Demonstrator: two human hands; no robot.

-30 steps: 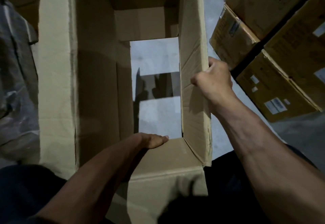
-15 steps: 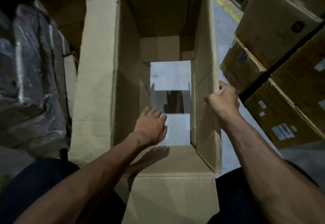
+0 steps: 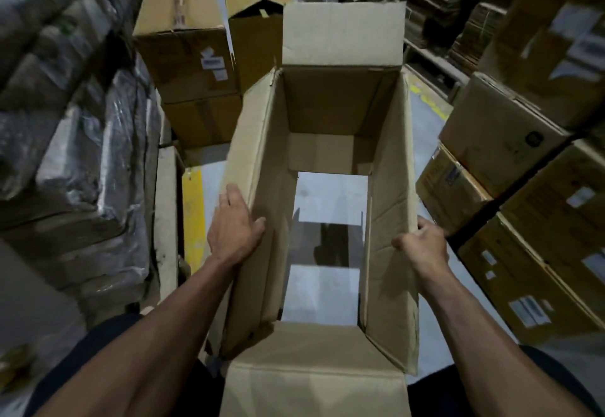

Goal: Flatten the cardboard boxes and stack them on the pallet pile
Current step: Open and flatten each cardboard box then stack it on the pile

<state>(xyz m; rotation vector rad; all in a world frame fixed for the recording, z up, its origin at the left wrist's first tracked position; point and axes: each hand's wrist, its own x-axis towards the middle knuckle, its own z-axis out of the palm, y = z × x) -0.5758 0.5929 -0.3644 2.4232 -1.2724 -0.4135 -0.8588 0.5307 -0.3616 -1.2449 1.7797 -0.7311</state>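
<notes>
The box (image 3: 327, 187) stands open as a tube between the two hands, top and bottom flaps both unfolded; the grey floor (image 3: 330, 194) shows straight through it. My reading: the bottom is already released, so the opening step is done, but the walls remain square and the box is not yet flattened. Collapsing it and carrying it to the pallet pile are both left. No pallet pile can be made out with certainty in this view.

Left hand (image 3: 234, 226): it grips the top edge of the left wall, thumb on the inner face, fingers spread down the outer face. Right hand (image 3: 422, 243): fingers curled over the top edge of the right wall, pinching it, knuckles outward.

Edges: the near flap (image 3: 314, 380) hangs toward the body below both wrists; the far flap (image 3: 342, 33) stands up beyond the hands. The right wall is creased just ahead of the right hand.

Room: just outside the left hand, a yellow-striped post (image 3: 193, 213) and wrapped bundles (image 3: 82, 141). Just outside the right hand, stacked cartons (image 3: 510, 187), near the wall. Ahead of the left hand, more standing boxes (image 3: 186, 56). Sideways room looks tight on both sides; judged freest direction for folding is forward and inward, pushing opposite corners together over the open floor.
</notes>
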